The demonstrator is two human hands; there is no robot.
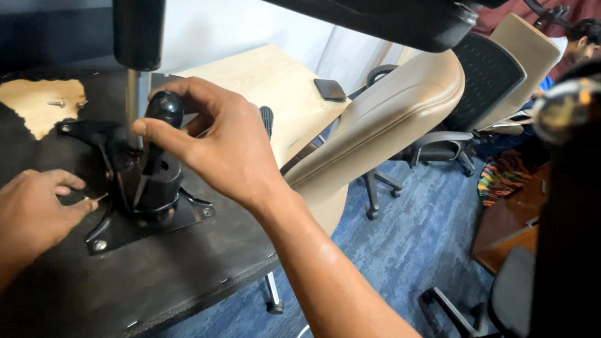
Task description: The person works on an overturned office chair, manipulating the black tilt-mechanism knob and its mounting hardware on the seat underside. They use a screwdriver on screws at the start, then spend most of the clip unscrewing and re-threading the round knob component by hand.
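Head view: both hands on chair mechanism.

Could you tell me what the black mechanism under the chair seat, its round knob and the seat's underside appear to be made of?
The mechanism plate looks like black-painted metal: thin stamped edges, bolted corners. The round knob under the right hand seems to be glossy moulded plastic. The seat underside appears to be wood, pale grain showing where the black cover is torn. The left hand rests beside the plate.
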